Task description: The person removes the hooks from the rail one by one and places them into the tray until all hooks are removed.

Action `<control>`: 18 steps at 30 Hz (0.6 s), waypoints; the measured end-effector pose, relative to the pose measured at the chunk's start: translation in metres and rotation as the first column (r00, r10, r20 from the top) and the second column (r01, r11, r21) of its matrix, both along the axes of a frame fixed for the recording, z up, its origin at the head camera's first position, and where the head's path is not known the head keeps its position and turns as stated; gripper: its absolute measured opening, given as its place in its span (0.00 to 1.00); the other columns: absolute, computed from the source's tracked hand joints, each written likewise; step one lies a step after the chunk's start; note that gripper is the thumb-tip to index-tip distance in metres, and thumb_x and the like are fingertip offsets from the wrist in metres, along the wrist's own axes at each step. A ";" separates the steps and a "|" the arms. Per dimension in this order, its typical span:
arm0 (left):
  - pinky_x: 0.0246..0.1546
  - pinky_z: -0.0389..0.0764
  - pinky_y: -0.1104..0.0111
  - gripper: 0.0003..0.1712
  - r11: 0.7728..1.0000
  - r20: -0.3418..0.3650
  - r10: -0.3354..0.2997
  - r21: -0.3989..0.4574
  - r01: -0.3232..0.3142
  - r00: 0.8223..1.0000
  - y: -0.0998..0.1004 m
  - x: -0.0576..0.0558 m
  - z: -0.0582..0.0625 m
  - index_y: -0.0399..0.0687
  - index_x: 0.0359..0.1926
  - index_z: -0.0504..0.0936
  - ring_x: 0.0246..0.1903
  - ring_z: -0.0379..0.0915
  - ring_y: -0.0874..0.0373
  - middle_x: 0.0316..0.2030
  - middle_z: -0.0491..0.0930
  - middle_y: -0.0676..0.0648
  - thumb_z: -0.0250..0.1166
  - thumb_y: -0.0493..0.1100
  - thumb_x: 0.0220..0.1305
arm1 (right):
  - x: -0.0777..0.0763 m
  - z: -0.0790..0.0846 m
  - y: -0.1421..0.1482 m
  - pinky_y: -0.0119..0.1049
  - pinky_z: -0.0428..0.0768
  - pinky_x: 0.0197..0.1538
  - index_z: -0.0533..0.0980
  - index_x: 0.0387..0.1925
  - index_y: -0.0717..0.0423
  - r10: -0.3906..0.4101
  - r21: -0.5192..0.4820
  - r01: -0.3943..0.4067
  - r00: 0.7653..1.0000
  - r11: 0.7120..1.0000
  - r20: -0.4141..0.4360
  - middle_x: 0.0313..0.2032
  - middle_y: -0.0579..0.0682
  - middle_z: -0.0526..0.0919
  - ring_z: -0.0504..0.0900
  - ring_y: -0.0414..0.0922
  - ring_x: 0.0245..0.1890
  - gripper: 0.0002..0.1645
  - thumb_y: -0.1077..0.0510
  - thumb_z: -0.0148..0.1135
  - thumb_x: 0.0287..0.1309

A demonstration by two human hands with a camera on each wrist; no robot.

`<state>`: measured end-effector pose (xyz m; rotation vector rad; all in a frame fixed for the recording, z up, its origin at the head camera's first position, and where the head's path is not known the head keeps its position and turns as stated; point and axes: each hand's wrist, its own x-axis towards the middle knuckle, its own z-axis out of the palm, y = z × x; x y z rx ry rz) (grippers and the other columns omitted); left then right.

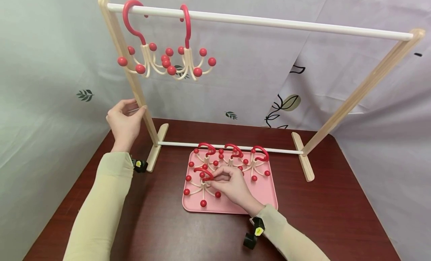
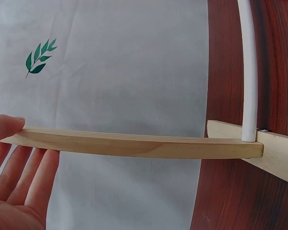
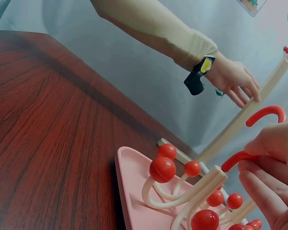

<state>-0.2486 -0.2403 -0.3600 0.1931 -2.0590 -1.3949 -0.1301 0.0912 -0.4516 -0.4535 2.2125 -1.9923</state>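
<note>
My left hand point(image 1: 125, 120) grips the left wooden post point(image 2: 134, 146) of a small garment rack, thumb on one face and fingers on the other. My right hand point(image 1: 234, 186) pinches the red hook of a multi-arm hanger point(image 1: 203, 186) between thumb and fingers. That hanger has cream arms with red ball tips and stays over the front left of the pink tray point(image 1: 249, 206); whether it touches the tray I cannot tell. Behind it on the tray lie three similar hangers, one point(image 1: 254, 164) at the right. Two more, including this hanger point(image 1: 188, 58), hang from the rack's white top rail point(image 1: 269, 23) at its left end.
The rack's right post point(image 1: 363, 92) and foot point(image 1: 303, 158) stand to the right on the dark red-brown table point(image 1: 336, 216). A white lower rail point(image 1: 283, 150) runs just behind the tray. Pale patterned cloth point(image 1: 235, 88) hangs behind.
</note>
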 end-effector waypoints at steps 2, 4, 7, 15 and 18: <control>0.47 0.85 0.68 0.18 1.000 -0.001 0.000 0.000 0.000 1.000 0.000 0.000 0.000 0.49 0.52 0.88 0.43 0.85 0.62 0.47 0.87 0.47 0.74 0.47 0.62 | 0.000 -0.001 0.001 0.37 0.86 0.47 0.84 0.40 0.63 0.003 0.003 -0.003 1.000 1.000 -0.002 0.43 0.56 0.87 0.89 0.52 0.41 0.11 0.68 0.76 0.54; 0.47 0.84 0.68 0.18 1.000 0.000 0.000 0.000 0.000 1.000 0.000 0.000 0.000 0.49 0.52 0.88 0.43 0.85 0.62 0.47 0.87 0.46 0.75 0.47 0.62 | 0.000 -0.001 0.002 0.37 0.86 0.48 0.84 0.44 0.63 0.010 0.002 -0.010 1.000 1.000 -0.004 0.44 0.55 0.87 0.88 0.51 0.42 0.14 0.66 0.77 0.55; 0.47 0.84 0.68 0.18 1.000 0.001 0.002 0.001 -0.002 1.000 0.000 0.001 0.000 0.49 0.52 0.88 0.43 0.85 0.63 0.47 0.87 0.46 0.75 0.47 0.62 | 0.000 -0.001 0.005 0.39 0.85 0.50 0.84 0.49 0.64 0.035 -0.012 -0.035 0.999 0.999 -0.002 0.47 0.55 0.87 0.88 0.52 0.45 0.20 0.65 0.77 0.55; 0.47 0.84 0.68 0.18 1.000 0.001 0.006 0.000 -0.006 1.000 0.001 0.002 0.001 0.48 0.52 0.88 0.43 0.85 0.62 0.47 0.87 0.46 0.75 0.47 0.62 | -0.003 0.021 0.014 0.49 0.82 0.55 0.82 0.55 0.63 0.038 -0.078 -0.043 0.997 0.996 -0.061 0.52 0.62 0.84 0.84 0.62 0.52 0.24 0.67 0.76 0.55; 0.47 0.84 0.68 0.18 1.000 0.003 0.007 -0.002 -0.007 1.000 0.001 0.002 0.001 0.48 0.52 0.88 0.43 0.85 0.62 0.47 0.87 0.46 0.75 0.47 0.62 | -0.005 0.038 0.017 0.48 0.82 0.55 0.83 0.54 0.61 0.002 -0.090 -0.011 0.995 0.996 -0.104 0.52 0.60 0.85 0.84 0.59 0.52 0.23 0.67 0.76 0.55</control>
